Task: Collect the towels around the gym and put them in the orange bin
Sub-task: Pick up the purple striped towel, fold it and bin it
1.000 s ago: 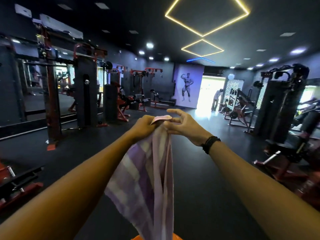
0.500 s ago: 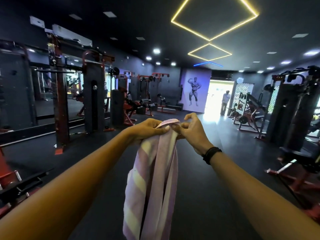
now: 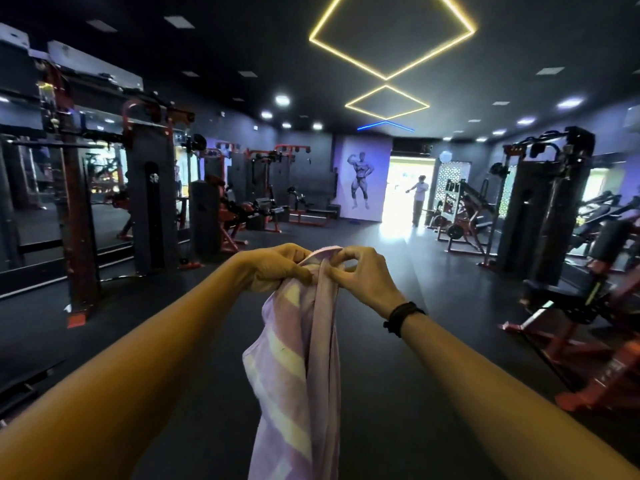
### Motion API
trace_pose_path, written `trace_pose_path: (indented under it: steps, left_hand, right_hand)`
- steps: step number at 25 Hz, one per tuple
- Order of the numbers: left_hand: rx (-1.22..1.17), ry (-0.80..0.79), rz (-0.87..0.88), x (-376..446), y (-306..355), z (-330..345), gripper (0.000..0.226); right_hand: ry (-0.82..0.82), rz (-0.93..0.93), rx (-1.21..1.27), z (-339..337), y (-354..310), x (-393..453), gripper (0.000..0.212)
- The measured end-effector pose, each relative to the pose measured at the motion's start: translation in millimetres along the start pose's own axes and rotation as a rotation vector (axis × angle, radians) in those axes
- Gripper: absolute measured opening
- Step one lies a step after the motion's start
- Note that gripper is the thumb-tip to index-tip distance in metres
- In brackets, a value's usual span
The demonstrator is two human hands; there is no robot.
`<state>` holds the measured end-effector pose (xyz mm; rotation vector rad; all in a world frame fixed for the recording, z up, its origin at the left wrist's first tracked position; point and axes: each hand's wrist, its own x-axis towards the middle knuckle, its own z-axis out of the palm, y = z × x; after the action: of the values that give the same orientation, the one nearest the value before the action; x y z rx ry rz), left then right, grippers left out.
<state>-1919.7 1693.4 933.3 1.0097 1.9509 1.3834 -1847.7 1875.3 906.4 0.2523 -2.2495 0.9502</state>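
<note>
A lilac towel with pale stripes (image 3: 298, 368) hangs straight down in front of me, its lower end running out of the bottom of the view. My left hand (image 3: 277, 268) grips its top edge from the left. My right hand (image 3: 363, 275), with a black band on the wrist, pinches the same top edge from the right. Both arms are stretched forward at chest height. The orange bin is not in view.
Dark gym floor (image 3: 398, 244) runs ahead to a bright doorway where a person (image 3: 419, 199) stands. Red-and-black weight machines (image 3: 152, 202) line the left side by mirrors. More machines and a bench (image 3: 571, 271) crowd the right.
The view has tilted up, so the orange rim at the bottom edge is gone. My right hand went from open fingers to pinching the towel's top edge beside my left hand.
</note>
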Motion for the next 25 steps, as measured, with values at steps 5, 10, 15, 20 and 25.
trace_pose_path:
  steps: [5,10,15,20,25]
  left_hand:
    - [0.061,0.008,-0.001,16,-8,3,0.033]
    - [0.053,0.053,-0.015,27,-16,-4,0.025]
    - [-0.051,0.327,0.031,39,-27,-7,0.029]
    - [-0.035,0.242,0.073,46,-35,-8,0.032]
    - [0.083,0.235,0.128,52,-40,-10,0.033]
  right_hand:
    - [0.011,0.200,-0.049,6,6,0,0.026]
    - [0.067,0.242,0.000,18,13,4,0.008]
    - [-0.029,0.073,0.029,18,18,1,0.012]
    - [-0.011,0.013,0.102,19,30,6,0.015]
    - [0.052,0.029,0.004,20,32,14,0.013]
